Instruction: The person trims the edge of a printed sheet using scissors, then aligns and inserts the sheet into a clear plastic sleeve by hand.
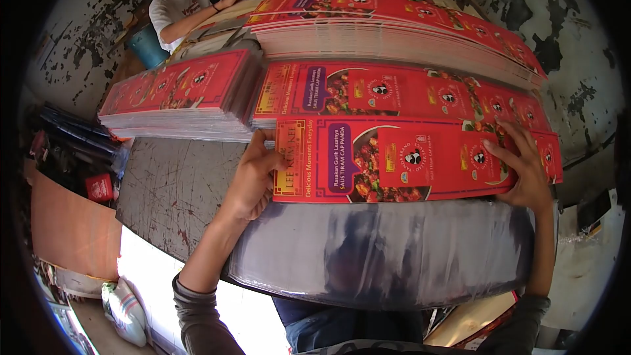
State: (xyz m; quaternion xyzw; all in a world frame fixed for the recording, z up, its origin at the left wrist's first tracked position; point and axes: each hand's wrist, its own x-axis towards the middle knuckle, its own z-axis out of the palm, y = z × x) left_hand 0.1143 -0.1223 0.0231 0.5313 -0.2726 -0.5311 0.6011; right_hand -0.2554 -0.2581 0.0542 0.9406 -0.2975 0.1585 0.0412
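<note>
A long red printed sheet (394, 161) lies across the front of the work surface, above a stack of clear plastic sleeves (388, 250). My left hand (255, 174) grips the sheet's left end, thumb on top and fingers curled at the edge. Over the right part of the sheet, my right hand (522, 171) rests with its fingers spread. Just behind lies another red printed stack (407, 92), and farther back a taller one (394, 33). To the left is a stack of red sheets (174, 95) with pale layered edges.
The scratched grey tabletop (177, 184) shows at the left. A person in a white shirt (190, 3) is at the back left, near a blue bucket (148, 46). A white sack (125, 312) stands on the floor at the lower left.
</note>
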